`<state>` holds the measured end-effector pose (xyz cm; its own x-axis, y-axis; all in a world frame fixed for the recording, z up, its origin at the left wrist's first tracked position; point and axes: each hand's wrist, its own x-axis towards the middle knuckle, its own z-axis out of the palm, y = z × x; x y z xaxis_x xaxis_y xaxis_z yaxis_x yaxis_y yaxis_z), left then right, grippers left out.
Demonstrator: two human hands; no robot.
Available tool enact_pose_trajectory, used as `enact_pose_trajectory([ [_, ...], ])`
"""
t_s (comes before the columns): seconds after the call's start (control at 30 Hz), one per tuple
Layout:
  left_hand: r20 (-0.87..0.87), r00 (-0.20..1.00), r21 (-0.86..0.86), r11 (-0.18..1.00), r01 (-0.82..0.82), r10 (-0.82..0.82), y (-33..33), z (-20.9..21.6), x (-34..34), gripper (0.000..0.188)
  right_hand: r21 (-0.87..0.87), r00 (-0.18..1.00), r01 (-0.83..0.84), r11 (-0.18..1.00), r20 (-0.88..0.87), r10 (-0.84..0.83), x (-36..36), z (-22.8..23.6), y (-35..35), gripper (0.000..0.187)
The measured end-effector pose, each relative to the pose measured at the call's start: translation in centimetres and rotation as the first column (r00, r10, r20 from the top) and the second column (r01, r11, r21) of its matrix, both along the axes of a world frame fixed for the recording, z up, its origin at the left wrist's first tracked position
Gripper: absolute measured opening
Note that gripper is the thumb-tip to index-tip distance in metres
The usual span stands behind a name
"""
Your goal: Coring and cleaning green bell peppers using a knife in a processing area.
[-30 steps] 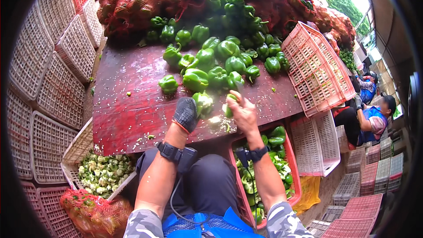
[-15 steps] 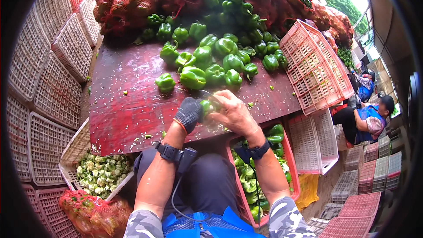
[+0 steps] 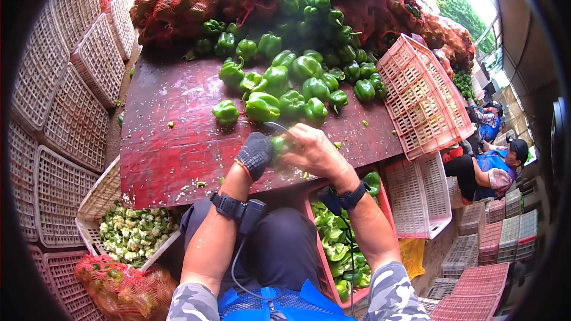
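My left hand (image 3: pixel 256 154), in a dark knit glove, is closed around a green bell pepper (image 3: pixel 278 146) at the near edge of the red table (image 3: pixel 172 166). Bare and curled, my right hand (image 3: pixel 312 150) grips a knife whose thin curved blade (image 3: pixel 275 126) shows above the pepper. Its handle is hidden in my fingers. Beyond my hands lies a heap of whole green bell peppers (image 3: pixel 306 66). Below my right forearm stands a red crate (image 3: pixel 389 208) holding cut pepper pieces (image 3: pixel 338 248).
At lower left, a pale crate (image 3: pixel 89 208) holds pepper cores (image 3: pixel 134 235), beside a red mesh bag (image 3: pixel 122 285). A pink crate (image 3: pixel 422 98) leans on the table's right side. Stacked crates (image 3: pixel 74 113) line the left. Full mesh sacks (image 3: pixel 178 3) stand behind. Two people (image 3: pixel 491 169) sit at right.
Both hands stay together at the pepper; my right hand and the knife have shifted slightly. The nearer person at right has changed posture a little. The view has moved slightly.
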<state>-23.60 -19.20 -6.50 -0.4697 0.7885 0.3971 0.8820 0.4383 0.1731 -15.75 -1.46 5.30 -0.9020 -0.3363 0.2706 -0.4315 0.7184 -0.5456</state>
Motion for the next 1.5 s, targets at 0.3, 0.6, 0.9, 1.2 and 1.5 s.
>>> enact_pose_trajectory([
  [0.3,-0.013,0.997,0.130,0.988,-0.077,0.079,0.2,0.2,0.8,0.014,-0.007,0.975,0.131,0.991,-0.181,-0.130,-0.1,-0.7,-2.0,0.025],
  [0.6,-0.001,1.000,0.383,0.924,0.006,-0.007,-0.8,0.5,0.8,0.020,-0.142,0.944,0.154,0.978,-0.272,-0.188,0.0,-1.5,-2.4,0.027],
  [0.9,0.204,0.979,0.300,0.950,-0.088,0.026,-0.7,-5.0,-2.3,0.024,-0.748,0.841,0.541,0.384,0.473,-0.264,-1.0,-2.2,-2.7,0.026],
  [1.2,0.232,-0.110,0.582,0.228,-0.780,-0.966,-2.2,-1.7,-3.2,0.028,-0.769,0.783,0.619,0.161,0.620,-0.044,-2.1,-4.7,-1.2,0.027],
  [1.5,0.549,0.351,0.803,0.361,-0.474,-0.759,-1.9,-2.9,-3.4,0.030,-0.690,0.831,0.556,0.463,0.481,-0.279,-2.9,-5.6,-2.6,0.053],
])
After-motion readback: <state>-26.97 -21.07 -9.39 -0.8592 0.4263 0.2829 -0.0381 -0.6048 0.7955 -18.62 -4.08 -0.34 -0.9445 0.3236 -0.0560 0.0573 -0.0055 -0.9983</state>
